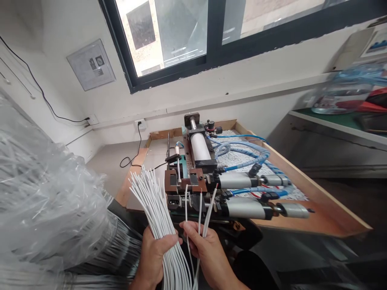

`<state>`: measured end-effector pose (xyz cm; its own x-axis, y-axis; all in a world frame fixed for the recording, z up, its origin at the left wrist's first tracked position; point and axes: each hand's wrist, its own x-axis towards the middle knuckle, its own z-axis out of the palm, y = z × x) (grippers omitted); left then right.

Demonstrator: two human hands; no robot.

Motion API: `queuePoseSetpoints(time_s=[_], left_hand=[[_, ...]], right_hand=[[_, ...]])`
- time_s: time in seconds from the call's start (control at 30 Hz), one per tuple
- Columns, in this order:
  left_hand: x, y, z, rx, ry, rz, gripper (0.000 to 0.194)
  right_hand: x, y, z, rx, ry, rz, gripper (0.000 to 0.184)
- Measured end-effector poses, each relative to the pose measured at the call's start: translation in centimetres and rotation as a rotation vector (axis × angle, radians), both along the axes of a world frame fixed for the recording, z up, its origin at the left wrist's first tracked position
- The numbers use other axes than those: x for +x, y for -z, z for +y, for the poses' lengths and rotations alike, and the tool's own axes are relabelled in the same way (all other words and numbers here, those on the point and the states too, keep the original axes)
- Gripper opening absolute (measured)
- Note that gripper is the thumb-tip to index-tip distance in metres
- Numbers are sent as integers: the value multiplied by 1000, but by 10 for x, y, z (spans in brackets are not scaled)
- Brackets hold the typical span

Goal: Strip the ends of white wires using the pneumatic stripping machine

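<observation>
My left hand is wrapped round a thick bundle of white wires, whose cut ends fan out toward the top. Just to its right, my right hand pinches a few separate white wires between thumb and fingers. Two of these show reddish tips; one stands apart on the left. Beyond both hands is a pneumatic machine with brown clamp blocks and silver cylinders. The wire tips in my right hand overlap the machine's front in view; whether they touch it I cannot tell.
The machine sits in a shallow wooden tray with blue air hoses. Plastic-wrapped wire bundles fill the left side. A green-topped shelf holds bottles at right. A black power cord runs from a wall socket.
</observation>
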<state>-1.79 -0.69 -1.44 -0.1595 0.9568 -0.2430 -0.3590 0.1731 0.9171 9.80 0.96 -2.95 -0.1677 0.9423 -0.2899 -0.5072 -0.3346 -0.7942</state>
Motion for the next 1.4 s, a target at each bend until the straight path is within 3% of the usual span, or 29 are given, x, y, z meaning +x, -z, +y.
queuePoseSetpoints(time_s=[0.37, 0.57, 0.7, 0.93, 1.4], left_hand=[[-3, 1, 6, -5, -63, -3, 14], [1, -3, 4, 41, 7, -33, 13], [0, -2, 3, 69, 40, -8, 16], [-5, 7, 4, 19, -43, 45, 16], [-3, 6, 4, 31, -23, 48, 15]], right_hand=[[0, -5, 14, -166, 25, 111, 28], [-4, -3, 13, -3, -209, 149, 28], [-7, 0, 7, 10, -90, 39, 25], [1, 5, -3, 16, 47, -45, 28], [4, 12, -1, 14, -84, -35, 27]])
